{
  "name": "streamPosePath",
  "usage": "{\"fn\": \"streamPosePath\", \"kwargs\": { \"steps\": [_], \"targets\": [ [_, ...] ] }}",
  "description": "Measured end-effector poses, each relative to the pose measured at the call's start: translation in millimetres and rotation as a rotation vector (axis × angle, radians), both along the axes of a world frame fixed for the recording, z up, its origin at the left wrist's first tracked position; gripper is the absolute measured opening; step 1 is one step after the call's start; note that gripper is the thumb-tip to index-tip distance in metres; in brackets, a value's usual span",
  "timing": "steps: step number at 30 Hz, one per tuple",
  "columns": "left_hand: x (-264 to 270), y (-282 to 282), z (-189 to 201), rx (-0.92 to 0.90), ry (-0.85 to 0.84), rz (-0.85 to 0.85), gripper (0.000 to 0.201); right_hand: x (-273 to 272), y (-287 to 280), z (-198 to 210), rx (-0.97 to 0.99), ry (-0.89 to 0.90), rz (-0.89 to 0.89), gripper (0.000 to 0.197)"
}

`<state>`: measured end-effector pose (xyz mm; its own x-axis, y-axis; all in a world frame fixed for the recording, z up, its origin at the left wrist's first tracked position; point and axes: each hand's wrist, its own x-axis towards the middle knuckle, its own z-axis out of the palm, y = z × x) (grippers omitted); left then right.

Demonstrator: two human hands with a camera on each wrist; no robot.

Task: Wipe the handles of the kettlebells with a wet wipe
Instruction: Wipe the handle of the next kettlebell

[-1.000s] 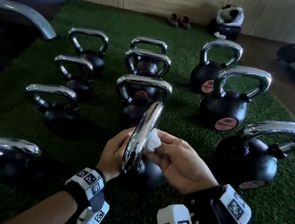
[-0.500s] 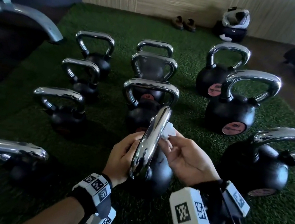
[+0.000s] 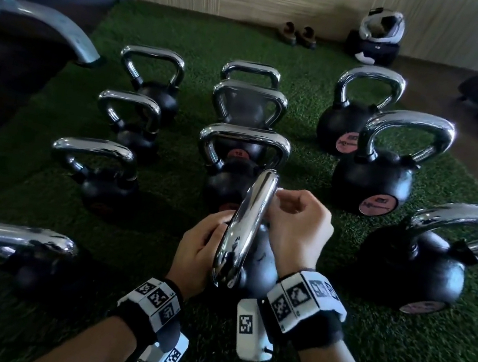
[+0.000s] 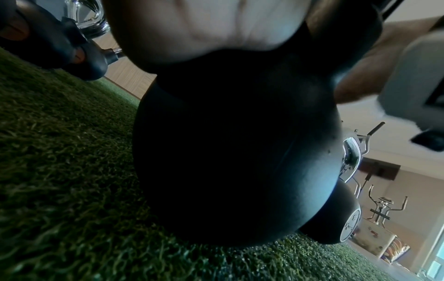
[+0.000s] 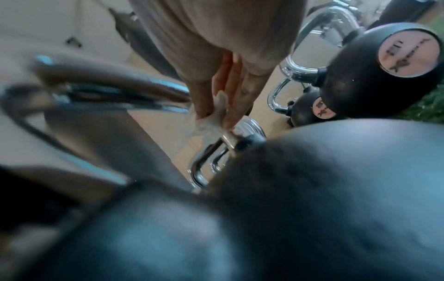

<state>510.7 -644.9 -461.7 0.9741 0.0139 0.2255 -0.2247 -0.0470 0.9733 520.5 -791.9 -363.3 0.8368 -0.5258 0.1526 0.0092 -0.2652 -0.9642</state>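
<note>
A black kettlebell (image 3: 260, 267) with a chrome handle (image 3: 247, 224) stands on the green turf just in front of me. My left hand (image 3: 204, 245) grips the handle's left side and steadies it. My right hand (image 3: 297, 223) pinches a white wet wipe (image 3: 278, 192) against the far top end of the handle. The right wrist view shows the wet wipe (image 5: 211, 117) crumpled between thumb and fingers beside the chrome handle (image 5: 120, 93). The kettlebell's dark ball (image 4: 235, 152) fills the left wrist view, with my palm (image 4: 204, 26) above it.
Several more kettlebells stand in rows on the turf (image 3: 359, 361): small ones at left (image 3: 104, 176), middle ones behind (image 3: 236, 154), large ones with pink labels at right (image 3: 372, 178) (image 3: 415, 263). A helmet (image 3: 381, 27) and shoes (image 3: 297, 34) lie by the far wall.
My right hand has slid the wipe up along the handle from its middle to its far top end. The left hand has kept its grip. The head camera has shifted slightly.
</note>
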Motion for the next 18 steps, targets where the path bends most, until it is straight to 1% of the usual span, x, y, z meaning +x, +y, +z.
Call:
{"fn": "streamPosePath", "kwargs": {
  "steps": [2, 4, 6, 9, 11, 13, 14, 15, 16, 17, 18],
  "targets": [
    [0.2, 0.9, -0.4, 0.002, 0.001, -0.005, 0.038, 1.7, 3.2, 3.4, -0.064, 0.038, 0.007, 0.019],
    [0.6, 1.4, -1.5, 0.000, 0.027, -0.012, 0.034, 7.1, 5.4, 4.7, -0.126, 0.061, -0.009, 0.015],
    [1.3, 2.1, -1.5, 0.035, 0.025, -0.001, 0.034, 10.4, 5.3, 5.4, -0.144, 0.069, -0.022, 0.012],
    [0.8, 2.4, -0.5, 0.064, 0.028, 0.004, 0.032, 10.9, 7.1, 0.9, -0.212, 0.082, -0.012, 0.016],
    [0.2, 2.3, 7.8, 0.079, 0.095, -0.025, 0.030, 9.9, 10.3, -4.9, -0.256, 0.093, -0.008, 0.017],
    [1.5, 2.2, 27.4, 0.009, 0.245, -0.045, 0.022, 5.6, 13.1, -8.4, -0.282, 0.091, 0.014, 0.013],
    [1.5, 3.4, 39.4, -0.085, 0.337, -0.051, 0.024, 2.9, 13.0, -9.8, -0.290, 0.089, 0.038, 0.011],
    [-0.7, 5.9, 51.9, -0.178, 0.393, -0.039, 0.034, 0.2, 11.0, -10.0, -0.286, 0.092, 0.068, 0.009],
    [-5.6, 8.2, 63.5, -0.235, 0.390, -0.012, 0.042, -2.2, 7.1, -9.2, -0.270, 0.096, 0.099, 0.010],
    [-13.5, 9.8, 76.1, -0.228, 0.312, 0.021, 0.048, -3.5, 1.9, -7.4, -0.253, 0.092, 0.122, 0.011],
    [-24.4, 9.3, 87.3, -0.186, 0.190, 0.043, 0.056, -3.7, -4.6, -5.9, -0.247, 0.064, 0.123, 0.014]
  ]
}}
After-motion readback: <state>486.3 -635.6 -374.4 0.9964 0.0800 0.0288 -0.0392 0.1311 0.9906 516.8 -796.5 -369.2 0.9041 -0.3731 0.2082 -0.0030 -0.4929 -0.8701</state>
